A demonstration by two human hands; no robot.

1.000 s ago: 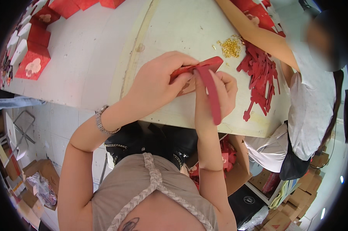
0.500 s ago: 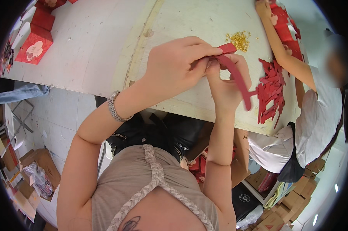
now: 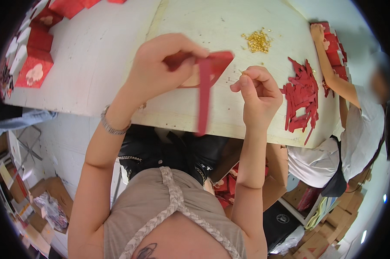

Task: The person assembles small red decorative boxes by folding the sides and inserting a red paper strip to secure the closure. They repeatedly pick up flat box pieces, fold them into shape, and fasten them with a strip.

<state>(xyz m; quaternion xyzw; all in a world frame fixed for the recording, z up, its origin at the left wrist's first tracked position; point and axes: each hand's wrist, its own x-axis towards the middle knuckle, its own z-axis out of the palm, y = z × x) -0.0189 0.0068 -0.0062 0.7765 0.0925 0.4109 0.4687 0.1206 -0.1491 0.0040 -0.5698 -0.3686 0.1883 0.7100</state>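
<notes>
My left hand (image 3: 160, 64) is closed on a red box (image 3: 222, 61), partly hidden behind the fingers and smeared by motion. A red strap (image 3: 204, 101) hangs down from the box near my fingertips. Apart from it, to the right, my right hand (image 3: 262, 95) pinches a tiny gold fastener (image 3: 242, 72) between thumb and forefinger. Beyond that hand lies a loose heap of small gold fasteners (image 3: 259, 42). A pile of red straps (image 3: 304, 97) is spread on the table to the right of my right hand.
Red boxes with a pale flower-shaped patch (image 3: 34, 74) line the table's left end. At the right, a co-worker's hand (image 3: 317, 33) rests by more red boxes (image 3: 333, 48). The white table (image 3: 104, 56) ends just in front of me; an open carton (image 3: 276, 168) stands below its edge.
My hands have come apart: the left moved left with the box and strap, which now hangs straight down. My right hand has left the strap and shows a gold fastener in its fingertips.
</notes>
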